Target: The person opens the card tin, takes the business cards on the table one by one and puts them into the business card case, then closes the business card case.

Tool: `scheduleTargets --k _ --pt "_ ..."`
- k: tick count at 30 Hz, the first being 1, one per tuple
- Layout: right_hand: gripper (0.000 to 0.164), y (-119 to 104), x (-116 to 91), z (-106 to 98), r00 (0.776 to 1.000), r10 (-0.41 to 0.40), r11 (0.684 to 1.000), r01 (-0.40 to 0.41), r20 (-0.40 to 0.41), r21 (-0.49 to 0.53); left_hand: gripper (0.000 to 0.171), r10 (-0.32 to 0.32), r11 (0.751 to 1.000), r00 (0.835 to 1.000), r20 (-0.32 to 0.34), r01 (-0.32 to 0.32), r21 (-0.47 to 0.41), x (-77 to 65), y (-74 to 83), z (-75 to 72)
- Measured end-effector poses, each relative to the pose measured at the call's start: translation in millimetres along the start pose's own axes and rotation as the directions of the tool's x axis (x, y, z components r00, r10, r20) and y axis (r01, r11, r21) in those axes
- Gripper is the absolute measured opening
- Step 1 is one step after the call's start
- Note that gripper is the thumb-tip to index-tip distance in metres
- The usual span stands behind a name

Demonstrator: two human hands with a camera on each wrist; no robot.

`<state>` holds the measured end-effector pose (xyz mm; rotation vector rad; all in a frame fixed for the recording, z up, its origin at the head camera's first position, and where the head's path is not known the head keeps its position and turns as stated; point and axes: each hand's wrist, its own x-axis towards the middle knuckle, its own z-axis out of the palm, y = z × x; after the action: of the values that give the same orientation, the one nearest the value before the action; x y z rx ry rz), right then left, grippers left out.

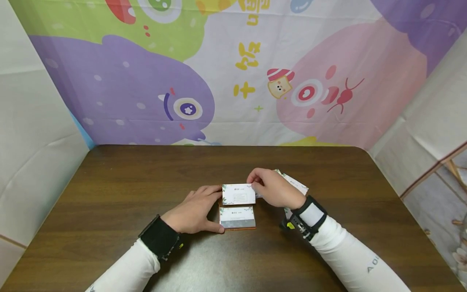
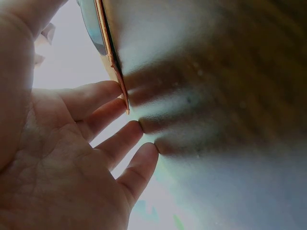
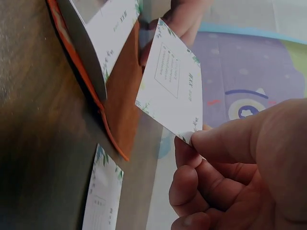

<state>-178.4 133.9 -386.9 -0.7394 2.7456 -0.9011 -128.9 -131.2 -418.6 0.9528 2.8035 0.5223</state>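
Observation:
A brown-orange card holder [image 3: 122,103] lies unfolded on the table, with a white business card [image 1: 237,212] in its near half above a grey band. My left hand [image 1: 193,213] rests at the holder's left side, thumb by the near corner; in the left wrist view, extended fingers [image 2: 98,98] touch its edge. Between thumb and index finger, my right hand [image 1: 275,188] pinches the corner of another business card [image 3: 175,81], printed with green leaves and small text. That card is tilted over the holder's far half.
More leaf-printed cards [image 1: 297,184] lie on the brown wooden table [image 1: 146,170], partly behind my right hand and wrist. One loose card [image 3: 103,191] shows beside the holder in the right wrist view. A cartoon-patterned cloth [image 1: 226,81] hangs behind the table.

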Motion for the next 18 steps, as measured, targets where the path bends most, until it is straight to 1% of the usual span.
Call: scheduleTargets --k 7,12,18 --pt "0.008 -1.1 -1.2 7.8 1.000 0.006 1.000 -0.006 0.011 0.000 0.094 0.006 1.000 1.000 0.005 -0.006 -0.001 0.0 -0.2 -0.5" --pt "0.008 -2.4 -2.8 10.7 1.000 0.015 1.000 -0.014 0.016 -0.003 0.092 0.000 1.000 1.000 0.009 0.000 -0.004 0.2 -0.1 -0.6" --pt "0.008 -3.2 -4.0 13.5 1.000 -0.002 1.000 0.002 0.022 -0.009 0.086 0.000 1.000 1.000 0.004 0.000 -0.001 0.0 -0.1 -0.8"
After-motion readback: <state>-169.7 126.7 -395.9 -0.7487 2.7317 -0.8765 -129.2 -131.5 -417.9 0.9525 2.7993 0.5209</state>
